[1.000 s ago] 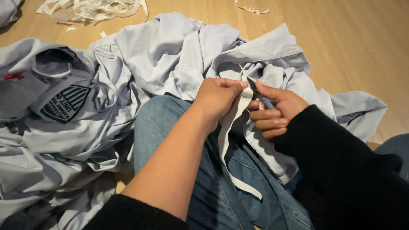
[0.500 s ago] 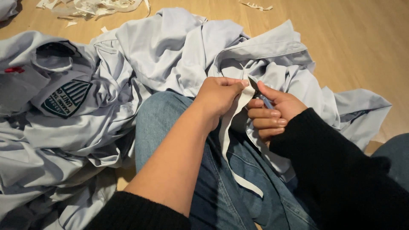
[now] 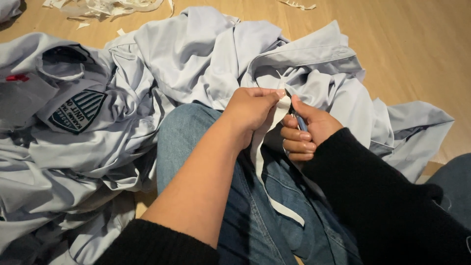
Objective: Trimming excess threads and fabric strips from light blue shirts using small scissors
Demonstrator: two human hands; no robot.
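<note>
step: unpicking a seam, by the look | left hand [image 3: 252, 110] fingers pinched white fabric strip [image 3: 267, 142] taut over lap | right hand [image 3: 306, 130] gripped small blue-handled tool [image 3: 298, 120] at light-blue shirt [image 3: 304, 64] | next: careful blade placement judged needed

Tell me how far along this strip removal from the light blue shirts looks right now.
Partly along. Done: loose white scraps already lie on the wooden floor beyond the heap. In hand: the left hand pinches a white strip that hangs down over the jeans, while the right hand holds a small blue-handled tool at the shirt. Left: the strip's top end looks attached, and the crested shirt lies untouched.
</note>
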